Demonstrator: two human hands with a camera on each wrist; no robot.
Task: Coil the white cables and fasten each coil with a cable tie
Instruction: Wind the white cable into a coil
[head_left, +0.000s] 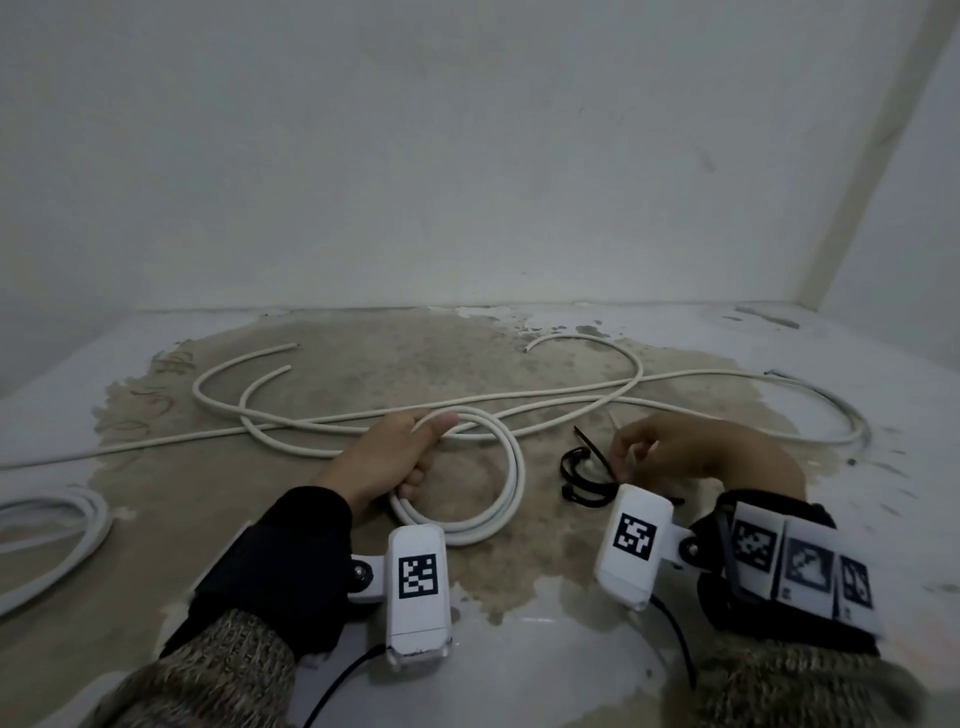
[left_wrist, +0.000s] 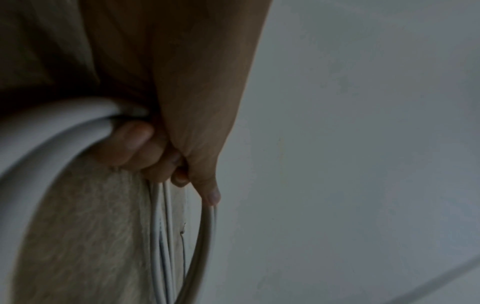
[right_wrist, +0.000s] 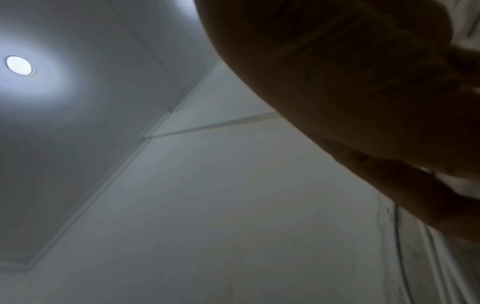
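On the worn floor lies a coil of white cable, and my left hand grips its left side, thumb over the top strands. In the left wrist view the fingers curl round the doubled cable. My right hand is to the right of the coil, fingers bent down over a small heap of black cable ties. It pinches one tie, whose tail sticks up and to the left. The right wrist view shows only the dark back of the right hand, the wall and the ceiling.
Loose white cables run in long loops across the floor behind both hands, from the left edge to the far right. A second white coil lies at the left edge. A wall rises just beyond the cables.
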